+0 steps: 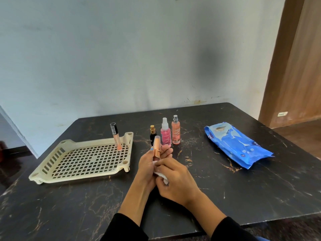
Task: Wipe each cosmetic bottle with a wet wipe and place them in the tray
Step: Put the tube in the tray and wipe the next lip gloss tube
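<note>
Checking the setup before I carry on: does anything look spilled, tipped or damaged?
Nothing spilled or tipped. The tube in the tray and the three bottles stand upright. Only the wipes pack looks crumpled.

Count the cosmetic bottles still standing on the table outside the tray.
3: the black bottle, the pink spray bottle and the peach spray bottle, in a row right of the tray. The black one is partly hidden behind the held bottle.

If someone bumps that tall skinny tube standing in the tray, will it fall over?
Probably yes. The tube is tall and narrow and stands upright on the tray's holed floor, so its footing looks small. It seems light, so a small nudge might tip it. Being round, it may roll, though the tray's rim would likely stop it.
</note>
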